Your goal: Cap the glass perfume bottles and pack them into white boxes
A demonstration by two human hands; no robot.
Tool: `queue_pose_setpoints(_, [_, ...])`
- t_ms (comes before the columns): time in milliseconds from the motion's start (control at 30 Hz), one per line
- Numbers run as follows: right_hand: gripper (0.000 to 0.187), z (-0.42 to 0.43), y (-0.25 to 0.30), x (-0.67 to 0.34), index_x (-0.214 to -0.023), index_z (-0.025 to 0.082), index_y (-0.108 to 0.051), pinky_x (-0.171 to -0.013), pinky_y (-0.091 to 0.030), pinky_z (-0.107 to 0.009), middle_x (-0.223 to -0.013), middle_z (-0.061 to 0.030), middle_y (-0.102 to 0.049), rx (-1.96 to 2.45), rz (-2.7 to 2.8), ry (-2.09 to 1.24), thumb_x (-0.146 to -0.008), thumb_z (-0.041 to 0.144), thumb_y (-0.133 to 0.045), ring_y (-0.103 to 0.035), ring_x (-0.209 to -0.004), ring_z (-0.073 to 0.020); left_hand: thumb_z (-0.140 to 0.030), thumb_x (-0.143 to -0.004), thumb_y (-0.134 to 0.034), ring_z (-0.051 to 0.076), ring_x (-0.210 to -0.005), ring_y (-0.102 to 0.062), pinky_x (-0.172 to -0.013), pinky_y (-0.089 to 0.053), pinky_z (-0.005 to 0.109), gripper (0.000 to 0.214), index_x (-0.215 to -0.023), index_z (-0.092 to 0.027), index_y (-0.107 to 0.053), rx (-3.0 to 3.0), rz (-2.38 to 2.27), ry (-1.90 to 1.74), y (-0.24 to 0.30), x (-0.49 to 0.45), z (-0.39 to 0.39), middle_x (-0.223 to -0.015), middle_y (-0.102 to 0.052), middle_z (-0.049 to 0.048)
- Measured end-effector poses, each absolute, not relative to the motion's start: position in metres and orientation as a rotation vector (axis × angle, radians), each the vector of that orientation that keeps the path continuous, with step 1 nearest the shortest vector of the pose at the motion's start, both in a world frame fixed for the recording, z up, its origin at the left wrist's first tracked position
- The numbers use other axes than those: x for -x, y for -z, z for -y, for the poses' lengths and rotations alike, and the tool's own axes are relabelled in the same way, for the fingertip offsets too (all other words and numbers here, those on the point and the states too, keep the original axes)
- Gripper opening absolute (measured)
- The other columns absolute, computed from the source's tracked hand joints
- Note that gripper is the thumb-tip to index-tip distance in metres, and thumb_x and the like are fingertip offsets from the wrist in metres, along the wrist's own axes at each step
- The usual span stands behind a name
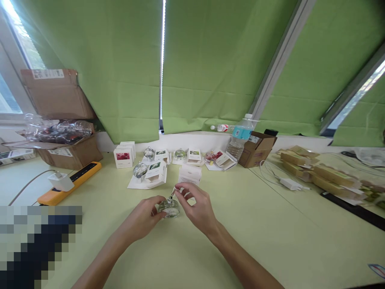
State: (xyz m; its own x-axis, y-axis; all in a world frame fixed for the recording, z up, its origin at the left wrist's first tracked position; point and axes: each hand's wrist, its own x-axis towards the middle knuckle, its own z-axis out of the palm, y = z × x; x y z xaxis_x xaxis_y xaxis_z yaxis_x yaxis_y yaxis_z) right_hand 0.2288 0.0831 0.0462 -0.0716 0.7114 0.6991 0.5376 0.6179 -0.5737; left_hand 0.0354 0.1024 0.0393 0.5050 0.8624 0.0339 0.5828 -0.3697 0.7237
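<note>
My left hand (144, 216) grips the side of a round clear glass bottle (171, 211) that stands on the table, thumb in front and fingers behind. Over the bottle's neck, my right hand (197, 204) pinches a small, slim silvery piece (173, 191) between thumb and fingertips. It is slanted; whether it touches the neck I cannot tell. Just beyond my hands lies an opened white carton (190, 174). Similar round bottles rest by opened cartons farther back, among them a clear bottle (140, 170) beside a white carton with a green picture (155, 170).
White boxes with a pink picture (124, 156) stand at the back left, near an orange power strip (81, 176). A large water bottle (240, 138) and a small cardboard box (258, 148) stand back right. Brown packets (331, 176) and a white charger (290, 184) lie to the right.
</note>
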Motion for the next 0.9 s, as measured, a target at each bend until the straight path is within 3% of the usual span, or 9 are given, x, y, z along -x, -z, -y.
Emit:
queue_pose_setpoints(367, [0.022,-0.085,-0.037,-0.227,-0.111,0.023,-0.063,-0.068,-0.055,-0.027,-0.102,-0.0054,-0.068,0.951,1.938,-0.123,-0.091,0.019,-0.054,-0.062,-0.073,-0.0140,-0.033,-0.086,-0.048,0.017,-0.068,-0.058,-0.063,-0.041,0.026,0.024,-0.107,-0.026,-0.057,-2.087,-1.149,-0.552,-0.039,-0.035,-0.103,-0.082,-0.065,-0.0002])
queue_pose_setpoints(600, [0.021,-0.088,-0.031,-0.228,-0.108,0.022,-0.064,-0.068,-0.055,-0.026,-0.099,-0.0047,-0.070,0.918,1.946,-0.104,-0.089,0.018,-0.056,-0.065,-0.087,-0.0161,-0.031,-0.086,-0.048,0.016,-0.067,-0.058,-0.062,-0.041,0.025,0.022,-0.104,-0.026,-0.058,-2.097,-1.128,-0.574,-0.036,-0.035,-0.104,-0.082,-0.065,-0.0007])
queue_pose_setpoints(900, [0.016,-0.088,-0.033,-0.228,-0.100,0.022,-0.068,-0.064,-0.054,-0.025,-0.096,-0.0050,-0.070,0.910,1.895,-0.169,-0.089,0.018,-0.056,-0.066,-0.083,-0.0157,-0.033,-0.085,-0.048,0.017,-0.066,-0.058,-0.062,-0.041,0.026,0.025,-0.106,-0.024,-0.059,-2.096,-1.149,-0.563,-0.037,-0.036,-0.103,-0.080,-0.065,0.0007])
